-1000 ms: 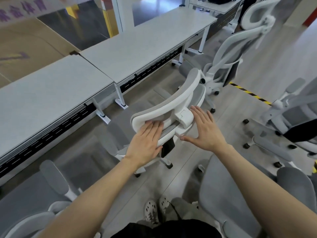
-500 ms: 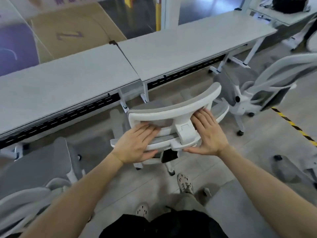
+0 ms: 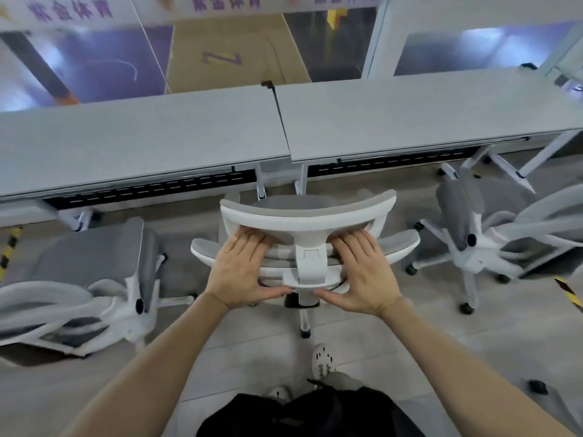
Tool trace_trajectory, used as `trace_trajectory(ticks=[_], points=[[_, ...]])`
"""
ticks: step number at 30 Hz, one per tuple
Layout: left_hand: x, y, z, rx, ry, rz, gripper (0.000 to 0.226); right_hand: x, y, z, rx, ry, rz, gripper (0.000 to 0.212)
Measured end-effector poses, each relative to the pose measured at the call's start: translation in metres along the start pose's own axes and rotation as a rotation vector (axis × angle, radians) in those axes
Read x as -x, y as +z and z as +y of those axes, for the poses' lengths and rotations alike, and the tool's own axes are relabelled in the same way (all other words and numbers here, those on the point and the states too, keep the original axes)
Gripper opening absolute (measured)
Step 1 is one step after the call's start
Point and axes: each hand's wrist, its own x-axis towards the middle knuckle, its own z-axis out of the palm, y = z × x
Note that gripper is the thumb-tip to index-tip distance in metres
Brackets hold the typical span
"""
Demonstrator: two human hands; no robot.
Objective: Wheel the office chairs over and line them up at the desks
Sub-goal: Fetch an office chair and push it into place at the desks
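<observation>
White chair [image 3: 307, 212] is sitting right by the desks [image 3: 142, 143], facing where the 2 tops are meeting. Left hand [image 3: 243, 272] and right hand [image 3: 362, 272] are pressing flat on its back, fingers straight. Pushing straight is risking a bump on the desk legs [image 3: 260, 184]. Past the desks, purple writing [image 3: 225, 1] is reading 紫金体育, perhaps.

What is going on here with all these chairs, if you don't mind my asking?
A person is lining up office chairs at a row of desks. Their left hand and right hand press flat against the back of the middle chair, which faces the seam between the left desk and the right desk. The left chair and the right chair stand untouched, skewed to the desks.
</observation>
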Motion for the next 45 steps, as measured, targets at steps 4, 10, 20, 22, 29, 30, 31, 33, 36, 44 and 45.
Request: trace_trajectory(ticks=[4,10,20,22,29,30,31,33,36,44,45], points=[[0.004,-0.003,0.011,0.003,-0.018,-0.014,0.108,0.009,-0.005,0.014,0.022,-0.048,-0.049,0.105],[0.012,-0.005,0.032,-0.011,-0.068,-0.019,0.111,0.017,-0.010,0.024,0.015,-0.082,-0.047,0.106],[-0.005,-0.005,0.066,-0.032,-0.150,0.056,0.098,0.012,-0.005,0.065,-0.025,-0.177,-0.016,0.106],[-0.008,-0.004,0.072,-0.057,-0.160,0.059,0.098,0.010,-0.006,0.073,-0.035,-0.196,-0.014,0.106],[-0.017,-0.003,0.082,-0.081,-0.171,0.063,0.097,0.008,-0.004,0.087,-0.031,-0.213,-0.006,0.108],[-0.016,-0.004,0.081,-0.081,-0.173,0.060,0.097,0.009,-0.003,0.086,-0.030,-0.211,-0.008,0.108],[-0.014,-0.004,0.081,-0.082,-0.177,0.054,0.097,0.009,-0.002,0.085,-0.032,-0.209,-0.011,0.109],[-0.011,-0.004,0.081,-0.078,-0.175,0.048,0.096,0.013,-0.002,0.082,-0.038,-0.201,-0.015,0.108],[-0.010,-0.004,0.079,-0.055,-0.160,0.051,0.096,0.015,-0.001,0.079,-0.039,-0.188,-0.022,0.108],[-0.012,-0.002,0.073,-0.064,-0.159,0.029,0.097,0.015,-0.005,0.074,-0.023,-0.177,-0.032,0.107],[-0.012,-0.001,0.072,-0.066,-0.156,0.027,0.097,0.014,-0.005,0.074,-0.025,-0.175,-0.029,0.107]])
